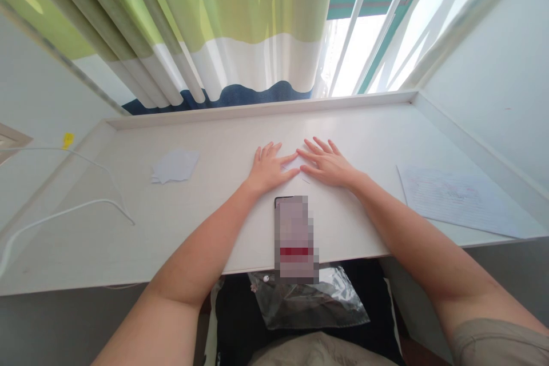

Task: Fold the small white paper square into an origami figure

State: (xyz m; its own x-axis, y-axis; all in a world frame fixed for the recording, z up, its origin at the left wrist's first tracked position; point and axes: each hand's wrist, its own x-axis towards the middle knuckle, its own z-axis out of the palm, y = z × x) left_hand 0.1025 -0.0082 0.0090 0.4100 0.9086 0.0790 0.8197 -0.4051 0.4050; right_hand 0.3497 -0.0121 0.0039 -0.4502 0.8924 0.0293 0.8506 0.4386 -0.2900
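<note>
Left hand (269, 171), right hand (328, 166): I see both spread open over small white paper (294, 163).
Dragged back, either could knock the black-cornered rectangular phone (294, 234) off the front edge of the white table (223, 143).

The slips (294, 163) are seemingly matt paper, the bag (315, 304) glossy plastic.

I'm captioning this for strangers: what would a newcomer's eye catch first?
Probably the bare left hand and bare right hand, spread side by side over small white paper on the white, raised-rim desk. Behind it hangs a green, white and blue fabric curtain. A pixelated mauve rectangle, perhaps a phone, lies at the desk's front edge.
</note>
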